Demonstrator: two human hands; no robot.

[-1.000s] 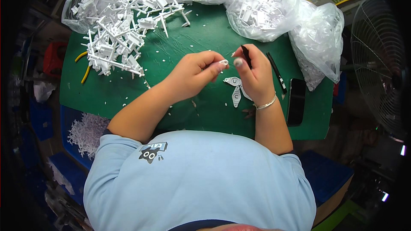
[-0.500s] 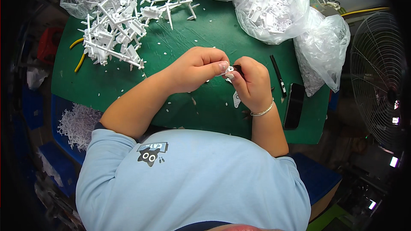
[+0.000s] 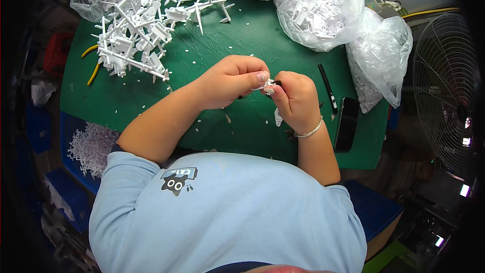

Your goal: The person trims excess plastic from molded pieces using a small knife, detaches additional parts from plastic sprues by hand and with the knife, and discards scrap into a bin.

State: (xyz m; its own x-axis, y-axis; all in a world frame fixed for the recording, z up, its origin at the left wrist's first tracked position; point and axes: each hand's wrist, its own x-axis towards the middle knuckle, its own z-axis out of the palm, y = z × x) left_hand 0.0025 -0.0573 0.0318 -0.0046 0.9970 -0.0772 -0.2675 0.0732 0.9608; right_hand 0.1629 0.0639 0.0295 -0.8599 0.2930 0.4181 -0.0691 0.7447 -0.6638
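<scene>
My left hand pinches a small white plastic part between thumb and fingers, over the middle of the green table. My right hand is closed close beside it, its thumb up against the same part. A small black piece shows between the right thumb and fingers; most of it is hidden, so I cannot make out its kind. Below the right thumb a flat white plastic piece lies on the table.
White moulded parts on sprues are heaped at the far left, beside yellow-handled pliers. Clear bags of white parts stand far right. A black pen and a phone lie right. A fan stands beyond the table.
The white part has turned between my fingers, and its round face with a hole no longer shows. My right hand has tilted slightly; both arms stay in place.
</scene>
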